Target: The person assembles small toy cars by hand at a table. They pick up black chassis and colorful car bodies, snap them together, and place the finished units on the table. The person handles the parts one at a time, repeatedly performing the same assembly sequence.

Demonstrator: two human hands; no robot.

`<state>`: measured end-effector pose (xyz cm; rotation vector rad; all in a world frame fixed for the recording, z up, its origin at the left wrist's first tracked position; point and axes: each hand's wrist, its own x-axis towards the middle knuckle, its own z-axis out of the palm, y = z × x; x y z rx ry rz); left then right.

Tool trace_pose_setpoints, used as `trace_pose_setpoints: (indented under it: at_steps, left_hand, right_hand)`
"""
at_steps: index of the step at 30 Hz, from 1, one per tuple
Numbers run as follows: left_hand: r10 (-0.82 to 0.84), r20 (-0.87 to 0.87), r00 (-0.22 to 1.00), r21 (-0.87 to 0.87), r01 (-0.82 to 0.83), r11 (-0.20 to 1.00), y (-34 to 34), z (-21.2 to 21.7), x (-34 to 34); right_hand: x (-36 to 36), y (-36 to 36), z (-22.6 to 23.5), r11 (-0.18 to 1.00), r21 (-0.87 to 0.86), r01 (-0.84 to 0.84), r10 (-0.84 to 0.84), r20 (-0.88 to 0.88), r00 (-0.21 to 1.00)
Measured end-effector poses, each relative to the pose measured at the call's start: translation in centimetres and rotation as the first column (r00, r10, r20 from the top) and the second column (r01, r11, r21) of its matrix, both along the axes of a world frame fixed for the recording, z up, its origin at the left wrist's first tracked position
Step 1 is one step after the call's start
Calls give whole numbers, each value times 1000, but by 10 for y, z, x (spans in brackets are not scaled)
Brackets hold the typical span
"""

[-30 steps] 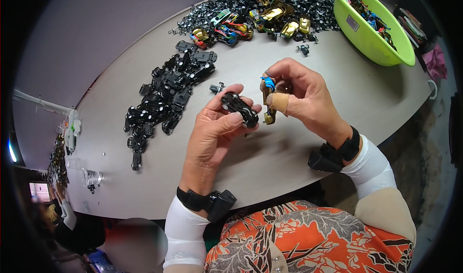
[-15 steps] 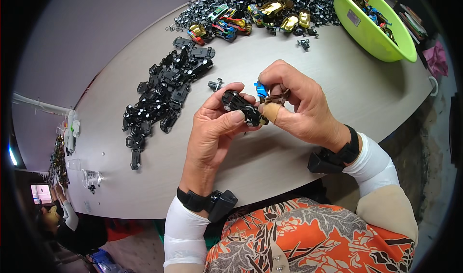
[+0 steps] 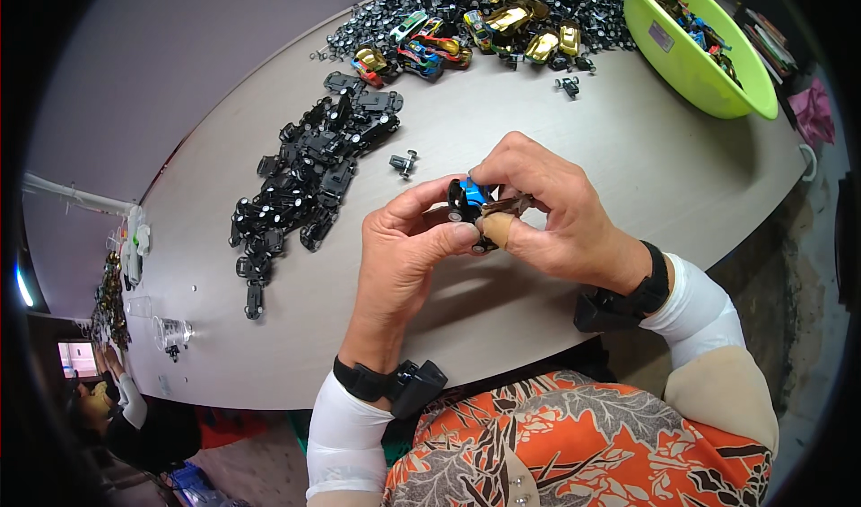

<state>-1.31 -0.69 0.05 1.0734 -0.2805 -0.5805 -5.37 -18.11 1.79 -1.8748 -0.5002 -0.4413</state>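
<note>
Between my two hands, above the table, is a black toy car chassis [image 3: 456, 204] with small wheels. My left hand [image 3: 401, 238] pinches it between thumb and fingers. A blue plastic part [image 3: 473, 192] sits against the chassis, and my right hand [image 3: 554, 207] has its fingers closed on it. A dark brown, shiny piece [image 3: 508, 206] also shows in the right fingers; its kind is hard to make out. A tan bandage wraps the right thumb. Just beyond my left hand, a small wheeled axle unit [image 3: 404, 163] lies on the table.
Black chassis [image 3: 314, 166] are heaped at the left. At the back lies a pile of small wheeled parts [image 3: 574, 9], with shiny toy car bodies [image 3: 511, 18] before it. A green basin [image 3: 753, 77] of parts stands far right. Clear cup [image 3: 170, 332] and another person [image 3: 121, 399] at left.
The chassis has turned in my left hand and come together with the blue part, which was apart from it before. My right hand has moved slightly down.
</note>
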Motion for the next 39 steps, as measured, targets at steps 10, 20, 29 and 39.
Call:
trace_pose_setpoints:
  at_steps: [10, 20, 29, 39]
  left_hand:
    - [-50, 246, 968, 109, 23, 994, -1, -5, 0]
    - [-120, 375, 919, 332, -13, 943, 0, -8, -10]
    - [-133, 128, 983, 107, 119, 987, 0, -4, -3]
    - [-172, -138, 975, 81, 184, 979, 10, -4, 5]
  right_hand:
    - [-1, -1, 1, 992, 120, -48, 62, -120, 991]
    - [1, -3, -6, 961, 273, -51, 135, -300, 944]
    - [3, -7, -6, 983, 112, -144, 166, -221, 961]
    - [8, -25, 2, 888, 407, -212, 395, -443, 805]
